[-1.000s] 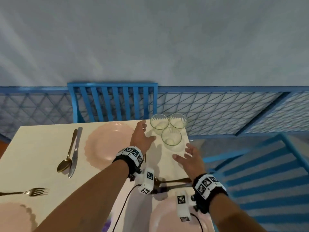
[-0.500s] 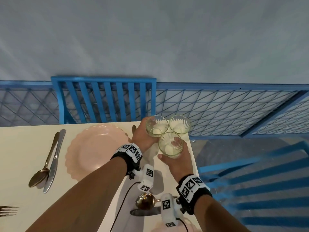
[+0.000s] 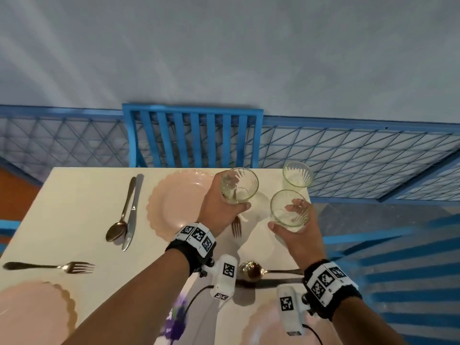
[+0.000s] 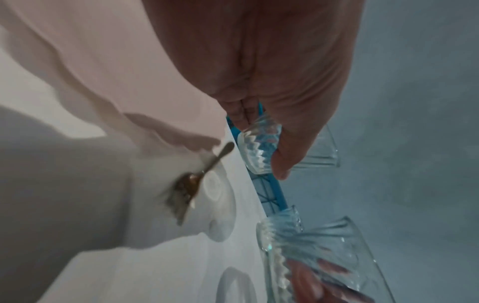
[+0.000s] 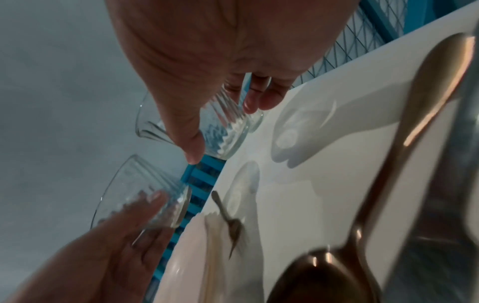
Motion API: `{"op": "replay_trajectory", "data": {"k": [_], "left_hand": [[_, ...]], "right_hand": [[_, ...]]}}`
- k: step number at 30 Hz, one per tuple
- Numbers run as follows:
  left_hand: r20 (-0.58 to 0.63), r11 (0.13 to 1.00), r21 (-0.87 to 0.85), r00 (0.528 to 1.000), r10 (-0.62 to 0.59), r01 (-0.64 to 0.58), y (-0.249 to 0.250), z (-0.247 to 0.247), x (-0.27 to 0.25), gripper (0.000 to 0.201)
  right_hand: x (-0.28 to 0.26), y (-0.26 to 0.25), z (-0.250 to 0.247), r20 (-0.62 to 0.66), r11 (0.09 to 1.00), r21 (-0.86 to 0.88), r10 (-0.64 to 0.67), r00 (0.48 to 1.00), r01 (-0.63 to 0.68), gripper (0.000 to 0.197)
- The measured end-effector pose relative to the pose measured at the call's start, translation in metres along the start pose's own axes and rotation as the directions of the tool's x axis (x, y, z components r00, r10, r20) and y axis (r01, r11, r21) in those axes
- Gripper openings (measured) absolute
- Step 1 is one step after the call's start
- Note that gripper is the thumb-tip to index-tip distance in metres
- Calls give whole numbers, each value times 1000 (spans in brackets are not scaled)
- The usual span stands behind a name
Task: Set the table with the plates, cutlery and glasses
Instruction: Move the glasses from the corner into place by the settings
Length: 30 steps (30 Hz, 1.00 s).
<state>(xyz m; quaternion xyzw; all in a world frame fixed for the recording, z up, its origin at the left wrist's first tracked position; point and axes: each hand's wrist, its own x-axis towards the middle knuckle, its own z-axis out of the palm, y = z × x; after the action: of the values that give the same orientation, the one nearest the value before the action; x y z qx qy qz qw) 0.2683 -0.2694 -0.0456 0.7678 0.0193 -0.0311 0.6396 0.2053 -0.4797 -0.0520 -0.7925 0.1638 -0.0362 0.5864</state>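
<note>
Clear ribbed glasses stand out at the table's far right corner. My left hand [image 3: 235, 195] grips one glass [image 3: 240, 185] and holds it tilted above the table, between the far pink plate [image 3: 174, 197] and the corner. My right hand [image 3: 283, 216] grips a second glass [image 3: 290, 207], also raised off the table [image 3: 74, 195]. A third glass [image 3: 298, 174] stands alone on the corner. In the left wrist view my fingers wrap the glass [image 4: 259, 147]. In the right wrist view my thumb and fingers clasp the other glass [image 5: 225, 131].
A fork [image 3: 236, 226] lies right of the far plate, a spoon [image 3: 119, 225] and knife [image 3: 133, 210] left of it. Another fork [image 3: 49, 266] and plate [image 3: 32, 312] are near left. A spoon [image 3: 254, 271], knife and plate [image 3: 263, 324] are near right. A blue chair [image 3: 194, 138] stands behind the table.
Both hands went from open reach to gripping a glass each. The two glasses left the cluster and rose, the left one moving towards the far plate. One glass stayed put.
</note>
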Motion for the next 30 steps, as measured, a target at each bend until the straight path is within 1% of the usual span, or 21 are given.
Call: {"op": "replay_trajectory", "data": {"k": [4, 7, 8, 10, 12, 15, 18, 20, 25, 30], "left_hand": [[-64, 1000, 25, 998, -17, 18, 3, -69, -63, 77], [-112, 998, 54, 993, -26, 32, -6, -120, -108, 78], [-133, 997, 62, 990, -37, 46, -12, -135, -122, 79], [-187, 992, 93, 980, -66, 84, -24, -158, -145, 80], [-227, 986, 116, 970, -90, 119, -37, -174, -161, 82], [-257, 979, 118, 957, -131, 165, -54, -185, -176, 82], [-263, 973, 95, 948, -181, 212, -65, -188, -187, 78], [-260, 972, 75, 945, -196, 222, -71, -189, -193, 76], [-252, 972, 44, 944, -212, 230, -76, -189, -200, 77], [-241, 973, 22, 946, -218, 230, -79, -189, -200, 80]], "right_hand": [[-57, -22, 15, 42, 999, 42, 32, 999, -33, 72], [-96, -31, 41, 160, 970, 167, 150, 976, -176, 65], [-109, -33, 52, 170, 962, 183, 174, 970, -204, 65], [-132, -30, 76, 112, 975, 118, 174, 978, -187, 70], [-150, -25, 99, 95, 976, 116, 175, 980, -185, 77], [-166, -17, 124, 82, 974, 114, 186, 979, -194, 78], [-175, -13, 141, 71, 970, 110, 210, 975, -217, 80], [-178, -12, 151, 62, 970, 89, 220, 974, -225, 79], [-182, -6, 160, 31, 975, 41, 217, 976, -218, 81], [-183, -2, 162, 34, 977, -2, 212, 977, -212, 84]]}}
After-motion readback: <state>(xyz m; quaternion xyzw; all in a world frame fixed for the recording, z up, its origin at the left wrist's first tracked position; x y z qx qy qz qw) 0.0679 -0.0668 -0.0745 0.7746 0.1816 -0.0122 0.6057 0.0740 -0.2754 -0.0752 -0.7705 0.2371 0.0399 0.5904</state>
